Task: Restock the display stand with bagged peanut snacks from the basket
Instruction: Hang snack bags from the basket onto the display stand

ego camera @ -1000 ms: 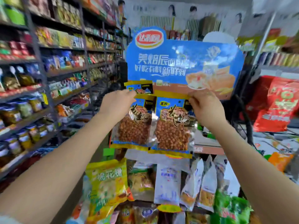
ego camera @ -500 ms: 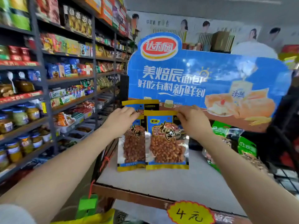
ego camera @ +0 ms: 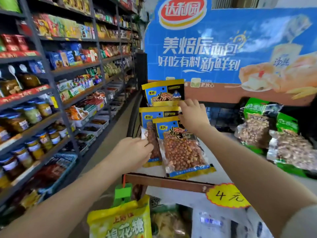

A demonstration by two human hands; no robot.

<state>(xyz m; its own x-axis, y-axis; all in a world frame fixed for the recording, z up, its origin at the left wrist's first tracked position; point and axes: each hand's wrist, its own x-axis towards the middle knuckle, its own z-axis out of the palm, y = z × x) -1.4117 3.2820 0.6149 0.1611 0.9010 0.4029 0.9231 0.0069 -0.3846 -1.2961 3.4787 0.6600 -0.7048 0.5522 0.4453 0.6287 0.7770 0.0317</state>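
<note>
- Blue-and-yellow peanut bags sit at the left end of the white top shelf (ego camera: 217,162) of the display stand, three of them overlapping in a column that runs from six toward twelve o'clock.
- The front peanut bag (ego camera: 184,148) lies nearest me, its clear window full of brown peanuts, its lower edge just short of the shelf's brown front lip (ego camera: 164,182).
- The middle peanut bag (ego camera: 152,134) lies partly under the front one and shows at its nine o'clock side.
- The rear peanut bag (ego camera: 163,93) stands at twelve o'clock, against the base of the blue bread signboard (ego camera: 223,45).
- My left hand (ego camera: 132,152) comes in from seven o'clock; its grip is closed on the left edge of the middle peanut bag, thumb and fingers pinching the clear film.
- My right hand (ego camera: 193,115) reaches in from four o'clock, fingers spread and loose, holding nothing, fingertips resting on the top corners of the front and middle bags, just below the rear bag.
- Green-topped nut bags (ego camera: 281,143) lie at three o'clock on the same shelf, well apart from the peanuts.
- A yellow price tag (ego camera: 226,196) reading 4 元 hangs on the lip at five o'clock.
- A yellow candy bag (ego camera: 120,222) shows at six o'clock, below the shelf.
- Grocery shelves (ego camera: 51,83) with jars and packets line the aisle at nine o'clock.
</note>
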